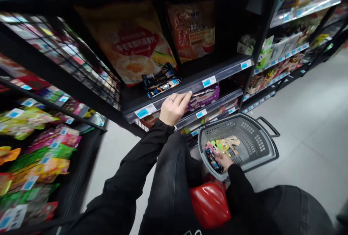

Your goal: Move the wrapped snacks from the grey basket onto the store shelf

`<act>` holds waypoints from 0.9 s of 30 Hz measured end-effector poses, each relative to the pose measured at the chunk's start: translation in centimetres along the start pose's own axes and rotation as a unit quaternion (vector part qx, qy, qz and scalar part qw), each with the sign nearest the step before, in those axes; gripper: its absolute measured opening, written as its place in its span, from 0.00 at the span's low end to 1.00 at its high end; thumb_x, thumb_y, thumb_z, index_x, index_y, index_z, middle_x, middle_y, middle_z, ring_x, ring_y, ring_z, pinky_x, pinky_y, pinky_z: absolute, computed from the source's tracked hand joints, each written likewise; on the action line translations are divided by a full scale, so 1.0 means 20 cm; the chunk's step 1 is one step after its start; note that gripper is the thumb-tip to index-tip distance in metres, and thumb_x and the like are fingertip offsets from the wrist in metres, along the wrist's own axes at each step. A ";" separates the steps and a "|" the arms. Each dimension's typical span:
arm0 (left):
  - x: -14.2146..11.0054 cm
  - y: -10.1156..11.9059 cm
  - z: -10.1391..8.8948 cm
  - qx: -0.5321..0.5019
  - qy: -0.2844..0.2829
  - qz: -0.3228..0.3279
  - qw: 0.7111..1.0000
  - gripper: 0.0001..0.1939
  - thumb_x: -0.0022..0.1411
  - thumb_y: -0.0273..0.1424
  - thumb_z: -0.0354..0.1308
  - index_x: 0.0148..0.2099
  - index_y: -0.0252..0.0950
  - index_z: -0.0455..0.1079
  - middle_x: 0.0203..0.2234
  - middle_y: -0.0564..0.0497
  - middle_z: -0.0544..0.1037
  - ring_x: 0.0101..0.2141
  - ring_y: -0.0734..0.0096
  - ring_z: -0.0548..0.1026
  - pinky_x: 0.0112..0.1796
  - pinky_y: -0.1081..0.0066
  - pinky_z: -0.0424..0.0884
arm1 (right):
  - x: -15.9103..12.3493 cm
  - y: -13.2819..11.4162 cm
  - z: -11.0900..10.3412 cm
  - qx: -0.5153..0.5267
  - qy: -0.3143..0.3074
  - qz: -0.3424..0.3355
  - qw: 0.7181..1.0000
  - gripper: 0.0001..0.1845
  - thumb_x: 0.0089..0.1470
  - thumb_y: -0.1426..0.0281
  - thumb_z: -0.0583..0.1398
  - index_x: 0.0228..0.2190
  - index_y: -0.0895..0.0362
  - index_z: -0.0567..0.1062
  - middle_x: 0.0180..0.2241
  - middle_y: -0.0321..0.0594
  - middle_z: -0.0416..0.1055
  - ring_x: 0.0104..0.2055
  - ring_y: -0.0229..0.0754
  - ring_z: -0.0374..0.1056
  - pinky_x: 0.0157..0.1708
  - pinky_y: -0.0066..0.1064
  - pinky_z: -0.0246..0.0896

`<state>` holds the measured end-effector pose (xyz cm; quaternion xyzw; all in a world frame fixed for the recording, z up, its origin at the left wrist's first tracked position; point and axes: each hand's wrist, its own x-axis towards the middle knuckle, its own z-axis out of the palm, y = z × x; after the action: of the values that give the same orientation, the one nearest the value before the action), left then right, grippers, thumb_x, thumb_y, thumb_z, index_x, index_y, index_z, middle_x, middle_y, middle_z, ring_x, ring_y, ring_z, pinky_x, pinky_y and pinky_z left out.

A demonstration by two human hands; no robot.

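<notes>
My left hand is at the front edge of the shelf, fingers pinched together. From its fingertips a slim dark stick sachet points right, in front of a purple package on the level below. More black-and-blue stick sachets lie in a small pile on the shelf, just behind that hand. My right hand reaches into the grey shopping basket, its fingers closed at a pink packet. Dark sachets and green, yellow and beige packets lie around it in the basket.
Two large food bags stand on the shelf behind the sachets. A wire-mesh panel and racks of bright snack bags are at left. More stocked shelves run off to the right. A shiny red object sits between my legs.
</notes>
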<state>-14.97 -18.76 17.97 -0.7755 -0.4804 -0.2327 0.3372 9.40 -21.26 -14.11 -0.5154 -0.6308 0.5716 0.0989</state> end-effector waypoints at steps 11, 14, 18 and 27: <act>-0.48 0.63 0.35 -0.218 -0.122 0.031 0.968 0.15 0.64 0.26 0.47 0.47 0.40 0.71 0.43 0.48 0.76 0.45 0.63 0.71 0.46 0.59 0.66 | -0.26 -0.22 -0.39 0.535 -0.071 -0.136 0.831 0.30 0.42 0.47 0.60 0.39 0.56 0.69 0.32 0.42 0.74 0.31 0.40 0.72 0.28 0.30 0.68; -0.53 0.73 0.37 -0.265 -0.249 -0.021 0.931 0.17 0.65 0.28 0.44 0.49 0.42 0.71 0.48 0.49 0.74 0.50 0.62 0.68 0.52 0.57 0.60 | -0.26 -0.21 -0.40 0.500 -0.001 -0.131 0.856 0.25 0.36 0.58 0.68 0.36 0.56 0.70 0.30 0.37 0.73 0.29 0.40 0.72 0.27 0.29 0.69; -0.54 0.80 0.36 -0.292 -0.340 -0.073 0.891 0.19 0.63 0.32 0.49 0.55 0.42 0.66 0.54 0.47 0.67 0.56 0.57 0.60 0.56 0.56 0.53 | -0.24 -0.20 -0.39 0.444 0.056 -0.119 0.886 0.24 0.31 0.61 0.69 0.32 0.56 0.72 0.30 0.36 0.72 0.29 0.40 0.70 0.25 0.31 0.71; -0.55 0.90 0.47 -0.453 -0.441 -0.217 0.744 0.15 0.57 0.40 0.55 0.39 0.33 0.72 0.31 0.50 0.76 0.35 0.66 0.73 0.38 0.72 0.65 | -0.22 -0.20 -0.40 0.284 0.020 -0.157 0.946 0.18 0.34 0.58 0.67 0.26 0.58 0.75 0.24 0.35 0.70 0.26 0.38 0.66 0.26 0.30 0.66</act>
<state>-3.15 -23.71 -1.23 -0.7279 -0.5688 -0.1218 -0.3631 14.94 -18.99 -6.05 -0.3716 -0.5134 0.6939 0.3417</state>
